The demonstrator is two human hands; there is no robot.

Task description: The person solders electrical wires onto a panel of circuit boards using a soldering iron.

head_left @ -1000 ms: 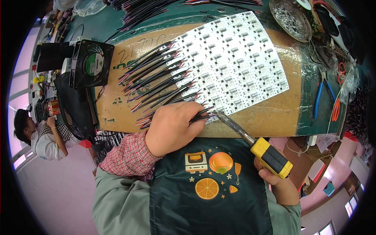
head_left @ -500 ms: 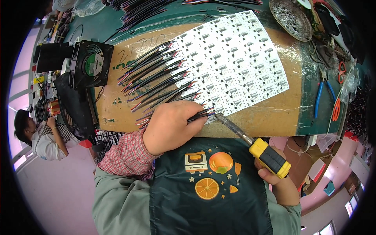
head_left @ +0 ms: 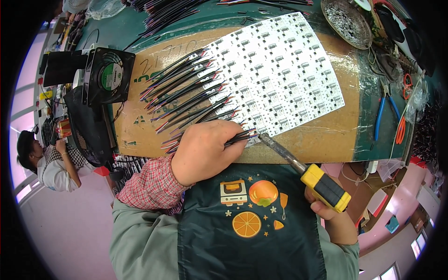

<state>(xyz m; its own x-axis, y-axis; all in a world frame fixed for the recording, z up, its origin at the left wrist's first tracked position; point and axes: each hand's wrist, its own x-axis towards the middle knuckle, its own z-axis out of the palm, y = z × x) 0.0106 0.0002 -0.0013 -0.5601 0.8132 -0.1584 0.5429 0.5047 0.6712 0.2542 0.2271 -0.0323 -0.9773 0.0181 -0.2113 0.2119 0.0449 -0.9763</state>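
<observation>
The left hand (head_left: 203,150) pinches black-sleeved wires (head_left: 244,136) at the edge of a white circuit-board panel (head_left: 279,77) while the right hand (head_left: 323,208) grips a yellow-and-black soldering iron (head_left: 325,188).

Soldering iron (head_left: 309,171) — plastic handle, dull stained metal shaft. Circuit sheet (head_left: 284,77): smooth, matt-looking. Wires (head_left: 190,97): plastic-looking sleeving, satin. Work board (head_left: 308,145) — cardboard-looking, glossy clear film patches. Apron (head_left: 205,242): smooth cloth, slight sheen.

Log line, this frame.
left hand: holding dark wires | right hand: gripping yellow-handled soldering iron | tip: at white circuit board, contact unclear
</observation>
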